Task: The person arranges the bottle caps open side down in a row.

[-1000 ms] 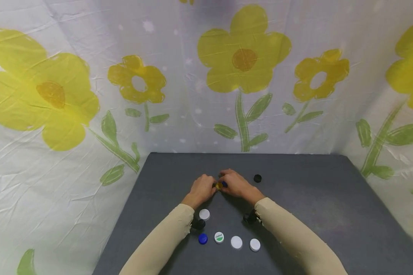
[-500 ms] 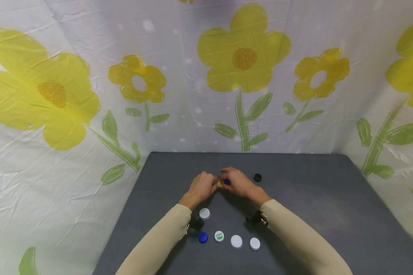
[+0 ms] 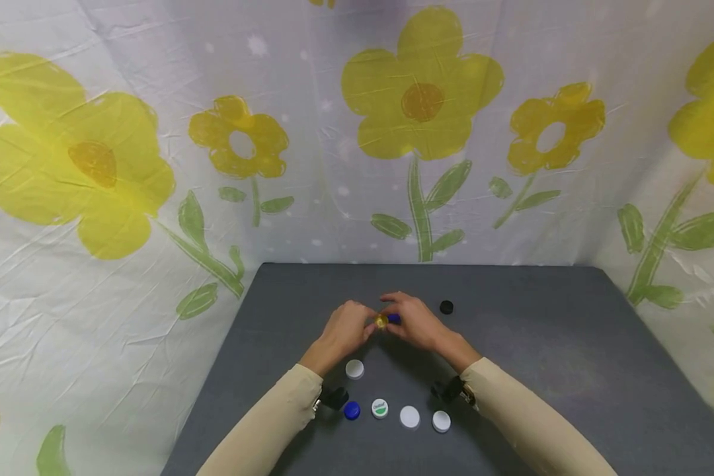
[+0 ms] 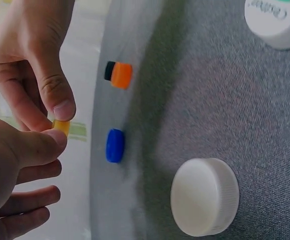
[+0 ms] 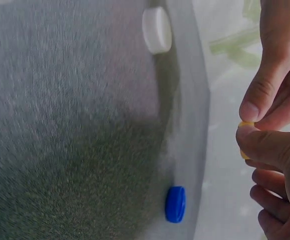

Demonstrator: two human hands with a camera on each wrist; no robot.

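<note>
Near the middle of the dark table, my left hand [image 3: 346,328] and right hand [image 3: 415,322] meet around a small yellow cap [image 3: 381,321]. The left thumb and fingers pinch its one side, and the right thumb and fingers pinch the other, as both wrist views show. Its underside is mostly covered by fingertips. Just beyond the right hand's fingers, a blue cap [image 3: 395,318] shows partly; in the left wrist view this blue cap [image 4: 115,145] rests on the table. Further off in that view stand an orange cap [image 4: 121,75] and a black cap [image 4: 109,70], touching in view.
Closer to me lie a white cap [image 3: 354,369], another blue cap [image 3: 352,410], a white cap with green print [image 3: 379,408] and two more white caps [image 3: 410,417]. A black cap [image 3: 447,307] lies right of my right hand. A flowered curtain [image 3: 333,198] stands behind the table.
The forearms have drawn slightly apart and the right fingers have shifted, so more of the blue cap behind them shows. The yellow cap stays pinched between both hands.
</note>
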